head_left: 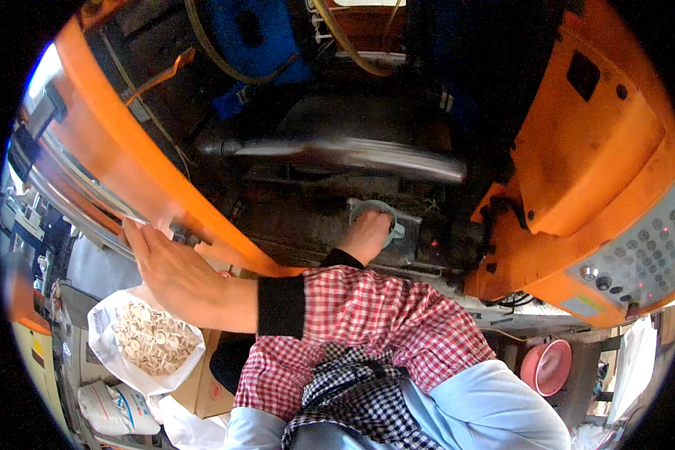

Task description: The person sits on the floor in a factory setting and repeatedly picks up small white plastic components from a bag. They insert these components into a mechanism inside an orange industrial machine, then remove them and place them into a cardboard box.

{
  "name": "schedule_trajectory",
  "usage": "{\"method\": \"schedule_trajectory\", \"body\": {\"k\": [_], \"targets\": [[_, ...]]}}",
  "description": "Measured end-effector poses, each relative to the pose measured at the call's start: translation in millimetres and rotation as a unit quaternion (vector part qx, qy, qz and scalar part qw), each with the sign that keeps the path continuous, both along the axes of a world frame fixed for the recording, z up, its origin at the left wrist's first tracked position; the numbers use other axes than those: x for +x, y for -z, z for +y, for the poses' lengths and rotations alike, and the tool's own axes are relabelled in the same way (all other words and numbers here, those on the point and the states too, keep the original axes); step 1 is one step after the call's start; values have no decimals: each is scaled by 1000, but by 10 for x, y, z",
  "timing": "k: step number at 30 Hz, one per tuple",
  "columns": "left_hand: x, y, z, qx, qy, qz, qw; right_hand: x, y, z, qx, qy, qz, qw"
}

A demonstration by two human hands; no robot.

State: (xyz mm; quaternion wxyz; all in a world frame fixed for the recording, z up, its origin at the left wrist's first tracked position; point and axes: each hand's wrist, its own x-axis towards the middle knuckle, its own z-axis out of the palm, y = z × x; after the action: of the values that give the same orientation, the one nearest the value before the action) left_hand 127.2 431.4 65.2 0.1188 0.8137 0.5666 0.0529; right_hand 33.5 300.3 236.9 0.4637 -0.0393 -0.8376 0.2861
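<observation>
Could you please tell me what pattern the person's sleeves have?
The sleeves are red-and-white checked with black cuffs, clearest in the head view.

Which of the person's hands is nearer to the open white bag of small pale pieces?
Left. The left hand rests on the orange machine frame just above the bag; the right hand reaches into the machine, on a pale round part, well away from it.
</observation>
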Motion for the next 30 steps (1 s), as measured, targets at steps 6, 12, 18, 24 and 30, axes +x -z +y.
{"method": "schedule_trajectory", "body": {"k": [6,12,18,24,30], "targets": [[-181,179,116,-37,13,-4,999,727,-83,823,-163,117,185,962],[-207,358,63,-82,12,-414,907,350,176,3631,-364,245,185,880],[-11,692,256,268,65,-252,928,407,-306,5358,-303,221,371,850],[-101,756,68,234,-29,-232,944,-26,-265,5022,-383,213,429,790],[-74,1241,174,285,-2,-212,935,211,-386,4176,-262,304,435,806]]}}
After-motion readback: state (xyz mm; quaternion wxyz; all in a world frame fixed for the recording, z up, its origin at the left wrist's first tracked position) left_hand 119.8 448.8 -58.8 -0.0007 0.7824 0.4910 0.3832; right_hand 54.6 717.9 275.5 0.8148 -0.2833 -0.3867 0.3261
